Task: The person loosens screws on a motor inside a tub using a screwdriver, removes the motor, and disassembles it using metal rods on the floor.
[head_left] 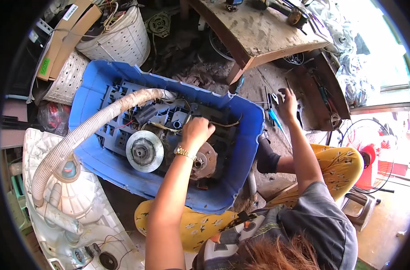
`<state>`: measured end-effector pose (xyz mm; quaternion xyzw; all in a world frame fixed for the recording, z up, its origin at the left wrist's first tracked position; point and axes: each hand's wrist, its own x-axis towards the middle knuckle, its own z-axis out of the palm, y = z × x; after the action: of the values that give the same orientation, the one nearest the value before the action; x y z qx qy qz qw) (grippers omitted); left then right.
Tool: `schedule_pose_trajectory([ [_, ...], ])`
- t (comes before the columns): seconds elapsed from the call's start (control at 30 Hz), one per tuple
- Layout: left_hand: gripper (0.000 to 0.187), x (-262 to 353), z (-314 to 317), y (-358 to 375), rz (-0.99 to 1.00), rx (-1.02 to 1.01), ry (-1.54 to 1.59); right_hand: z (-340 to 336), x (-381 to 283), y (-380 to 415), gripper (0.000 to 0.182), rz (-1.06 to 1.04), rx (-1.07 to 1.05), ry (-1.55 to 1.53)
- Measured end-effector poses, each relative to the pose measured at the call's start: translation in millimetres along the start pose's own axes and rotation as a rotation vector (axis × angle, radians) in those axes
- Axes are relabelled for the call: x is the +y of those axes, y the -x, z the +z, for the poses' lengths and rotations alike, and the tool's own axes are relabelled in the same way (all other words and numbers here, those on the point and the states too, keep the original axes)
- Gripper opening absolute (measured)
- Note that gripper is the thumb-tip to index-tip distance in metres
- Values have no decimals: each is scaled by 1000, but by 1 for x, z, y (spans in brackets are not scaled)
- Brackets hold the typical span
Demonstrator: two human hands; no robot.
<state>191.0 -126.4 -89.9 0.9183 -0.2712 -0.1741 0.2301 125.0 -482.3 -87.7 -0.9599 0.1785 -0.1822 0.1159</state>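
My left hand (197,131), with a gold watch on the wrist, is inside the blue plastic machine housing (255,128). Its fingers are closed over the parts there, close to wiring (166,128); whatever they grip is hidden. A round metal pulley (144,151) lies left of this hand, and a rusty motor (206,161) is just below it, partly covered by my wrist. Out to the right, my right hand (287,107) reaches over the floor with fingers apart. Blue-handled pliers (275,119) lie beside it among other hand tools.
A ribbed hose (97,116) arches over the housing's left side. White machine panel (92,198) lies at lower left, perforated drums (119,40) at upper left. A wooden table (259,31) stands ahead, a tool box (319,96) and red fan (370,155) to the right.
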Motion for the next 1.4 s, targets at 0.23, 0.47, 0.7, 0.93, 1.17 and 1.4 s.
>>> schedule_pose_trajectory([
  [0.23,19,-4,-62,-14,-160,-251,1432,-56,-188,21,35,373,-363,-1337],
  [0.47,22,12,-87,-4,21,-43,1297,-4,-269,42,36,1005,-646,-2185],
  [0.7,46,30,-83,-6,285,211,1456,2,-283,24,33,992,-605,-2209],
  [0.93,67,54,-99,6,535,452,1001,-14,-267,4,30,1018,-730,-2087],
  [1.17,32,32,-119,57,343,560,651,-48,-208,-165,28,188,-424,-1174],
  [1.4,21,20,-145,48,254,608,451,-13,-185,-306,27,-253,-17,-70],
])
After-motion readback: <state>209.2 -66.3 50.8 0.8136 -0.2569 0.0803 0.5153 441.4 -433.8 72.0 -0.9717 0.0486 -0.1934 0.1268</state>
